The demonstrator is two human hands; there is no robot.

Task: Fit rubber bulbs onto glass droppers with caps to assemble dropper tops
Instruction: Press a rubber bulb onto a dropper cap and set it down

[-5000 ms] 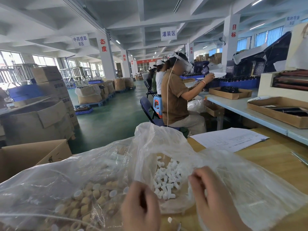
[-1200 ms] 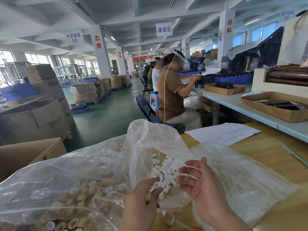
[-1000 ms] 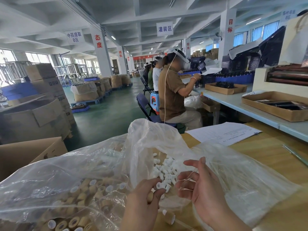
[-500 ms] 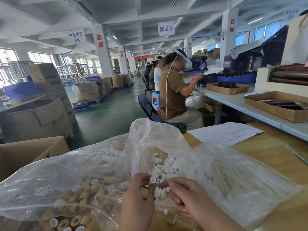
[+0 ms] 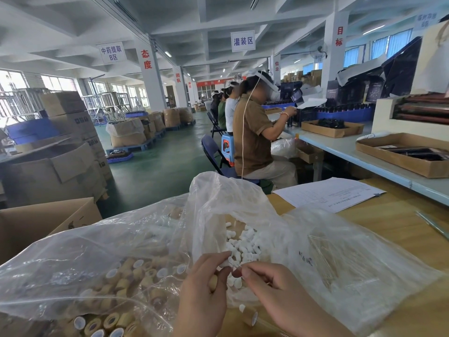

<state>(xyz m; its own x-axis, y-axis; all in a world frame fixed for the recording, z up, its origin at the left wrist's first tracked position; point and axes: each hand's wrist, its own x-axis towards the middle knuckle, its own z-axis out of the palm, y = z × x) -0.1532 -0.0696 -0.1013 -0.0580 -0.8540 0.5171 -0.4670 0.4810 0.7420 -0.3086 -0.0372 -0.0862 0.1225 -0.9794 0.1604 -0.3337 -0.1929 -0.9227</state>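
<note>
Rubber bulb (image 5: 224, 263) is pinched in my left hand (image 5: 202, 296), a tan cap (image 5: 213, 283) tucked below it, over the bag of bulbs (image 5: 218, 203); my right hand (image 5: 279, 297) pinches a glass dropper (image 5: 233, 264) at it.

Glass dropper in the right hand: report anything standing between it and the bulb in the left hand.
Nothing visible does. The right hand pinches the glass dropper with its tip right at the white bulb held by the left hand.
</note>
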